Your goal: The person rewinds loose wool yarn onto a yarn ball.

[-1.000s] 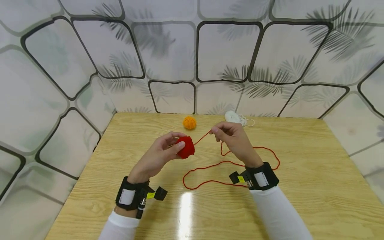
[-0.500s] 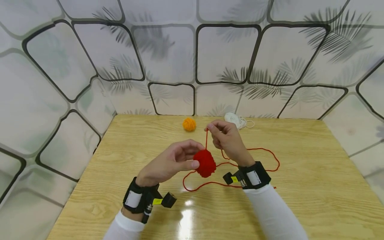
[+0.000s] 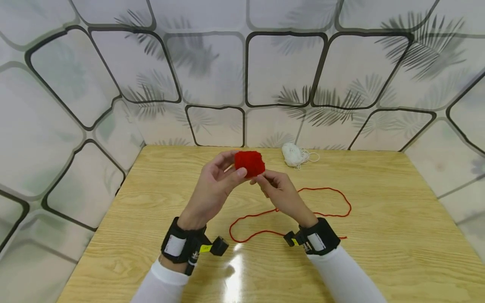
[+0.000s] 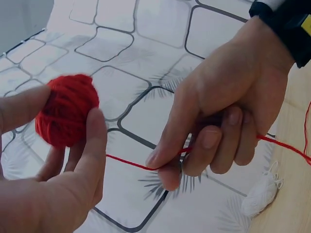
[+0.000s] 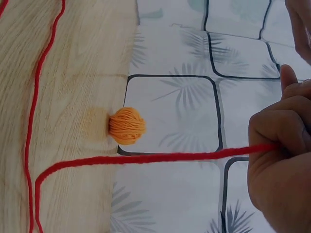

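Red yarn ball (image 3: 250,163); orange ball (image 5: 127,126); white skein (image 3: 291,155); black-outlined, leaf-printed wall (image 3: 284,67).

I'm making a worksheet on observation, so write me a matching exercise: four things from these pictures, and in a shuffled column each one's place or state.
1. red yarn ball
2. orange yarn ball
3. white yarn
4. right hand

A. on the table, seen in the head view
B. holding a red strand
C. held in the left hand
D. seen only in the right wrist view

Pairs: 1-C, 2-D, 3-A, 4-B
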A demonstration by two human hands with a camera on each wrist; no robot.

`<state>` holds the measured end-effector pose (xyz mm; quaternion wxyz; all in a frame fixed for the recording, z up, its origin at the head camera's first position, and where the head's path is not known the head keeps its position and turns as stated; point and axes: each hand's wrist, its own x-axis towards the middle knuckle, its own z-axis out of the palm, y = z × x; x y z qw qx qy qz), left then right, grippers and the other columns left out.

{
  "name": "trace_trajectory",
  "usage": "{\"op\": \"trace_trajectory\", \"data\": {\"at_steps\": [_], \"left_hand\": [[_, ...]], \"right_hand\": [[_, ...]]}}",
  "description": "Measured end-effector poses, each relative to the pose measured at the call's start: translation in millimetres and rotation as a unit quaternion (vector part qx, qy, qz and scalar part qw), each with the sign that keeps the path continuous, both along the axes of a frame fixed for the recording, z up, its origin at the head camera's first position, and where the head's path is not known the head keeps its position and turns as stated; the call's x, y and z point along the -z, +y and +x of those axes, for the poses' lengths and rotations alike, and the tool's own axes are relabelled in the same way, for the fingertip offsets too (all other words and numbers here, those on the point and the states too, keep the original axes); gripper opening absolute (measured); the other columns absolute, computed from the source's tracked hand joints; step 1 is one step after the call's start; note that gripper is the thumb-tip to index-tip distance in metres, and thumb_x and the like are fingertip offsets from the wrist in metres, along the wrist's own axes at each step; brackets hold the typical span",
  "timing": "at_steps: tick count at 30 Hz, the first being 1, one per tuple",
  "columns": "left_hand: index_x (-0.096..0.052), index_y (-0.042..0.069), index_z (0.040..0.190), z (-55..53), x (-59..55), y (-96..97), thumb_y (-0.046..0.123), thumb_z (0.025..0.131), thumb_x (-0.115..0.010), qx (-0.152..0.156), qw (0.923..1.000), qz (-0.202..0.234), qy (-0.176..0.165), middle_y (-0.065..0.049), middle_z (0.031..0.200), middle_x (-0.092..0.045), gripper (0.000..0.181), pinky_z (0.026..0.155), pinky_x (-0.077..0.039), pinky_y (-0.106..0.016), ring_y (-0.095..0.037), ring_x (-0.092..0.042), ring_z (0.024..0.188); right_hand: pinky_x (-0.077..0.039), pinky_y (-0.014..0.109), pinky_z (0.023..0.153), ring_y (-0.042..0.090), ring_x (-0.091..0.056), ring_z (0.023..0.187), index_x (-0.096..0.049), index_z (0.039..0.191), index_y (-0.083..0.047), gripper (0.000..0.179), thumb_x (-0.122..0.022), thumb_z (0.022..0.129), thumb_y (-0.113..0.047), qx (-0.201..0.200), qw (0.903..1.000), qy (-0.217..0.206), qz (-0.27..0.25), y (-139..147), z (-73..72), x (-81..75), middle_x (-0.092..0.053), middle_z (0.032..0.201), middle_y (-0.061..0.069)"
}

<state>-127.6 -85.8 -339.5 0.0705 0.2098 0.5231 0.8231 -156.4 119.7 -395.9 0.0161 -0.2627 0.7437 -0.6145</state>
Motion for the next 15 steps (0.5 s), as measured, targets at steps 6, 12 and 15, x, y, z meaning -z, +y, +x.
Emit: {"op": "trace_trajectory", "data": {"at_steps": [6, 12, 15], "left_hand": [[-0.052, -0.007, 0.137, -9.1, -1.5, 5.6, -0.004, 0.097, -0.062, -0.118, 0.9906, -0.057, 0.04, -0.018, 0.129, -0.057, 0.041, 0.096, -0.054, -0.036, -0.03, -0.06, 0.115], [-0.054, -0.008, 0.136, -21.8, 6.0, 7.3, 0.002, 0.095, -0.07, -0.231, 0.9482, -0.174, 0.13, -0.019, 0.127, -0.059, 0.045, 0.09, -0.057, -0.033, -0.028, -0.058, 0.11], [-0.055, -0.006, 0.135, -29.8, 14.9, 5.7, 0.006, 0.094, -0.072, -0.266, 0.9139, -0.245, 0.184, -0.019, 0.125, -0.058, 0.046, 0.089, -0.057, -0.038, -0.03, -0.058, 0.111]], "right_hand": [[-0.033, 0.025, 0.051, 0.01, -0.038, 0.054, -0.071, 0.104, -0.007, 0.02, -0.053, 0.107, -0.015, 0.017, 0.9918, 0.081, 0.097, -2, 16.7, -3.2, -0.041, 0.064, -0.004], [-0.039, 0.023, 0.052, 0.004, -0.041, 0.057, -0.071, 0.098, -0.011, 0.013, -0.06, 0.104, -0.014, 0.037, 0.9562, 0.209, 0.201, 0, 33.7, -9.4, -0.043, 0.067, -0.011], [-0.042, 0.021, 0.053, 0.002, -0.045, 0.059, -0.07, 0.095, -0.011, 0.008, -0.064, 0.101, -0.013, 0.051, 0.9328, 0.275, 0.227, 4, 41.1, -14.0, -0.05, 0.071, -0.011]]}}
